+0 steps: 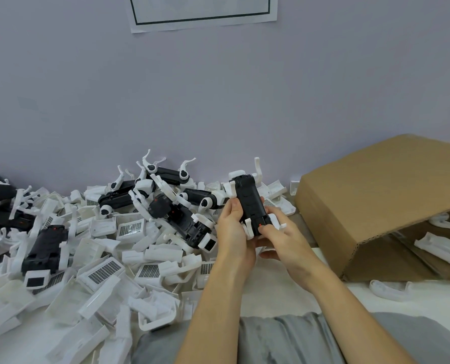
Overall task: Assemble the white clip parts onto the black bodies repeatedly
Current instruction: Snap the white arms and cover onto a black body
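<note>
Both hands meet just right of centre, holding one black body [250, 203] upright between them. My left hand [233, 232] curls around its left side, thumb up along the edge. My right hand [281, 236] grips the lower end, thumb pressing near a small red spot on the near face. White clip parts [249, 227] stick out on both sides of the lower end, touching my fingers, and more white arms [256, 166] rise from the top end at 12 o'clock.

From 9 o'clock round to 7 o'clock spreads a heap of loose white parts [100, 274], many with gridded faces. Other black bodies [45, 245] with white pieces on them lie on top of that heap, and several more [166, 174] are stacked against the lilac wall [218, 88] at about 11 o'clock. At 3 o'clock a cardboard box [371, 206] lies on its side, its opening facing right, with white parts [440, 248] inside. One curved white piece [389, 290] lies just in front of the box. My grey-clad lap [284, 340] fills 6 o'clock.
</note>
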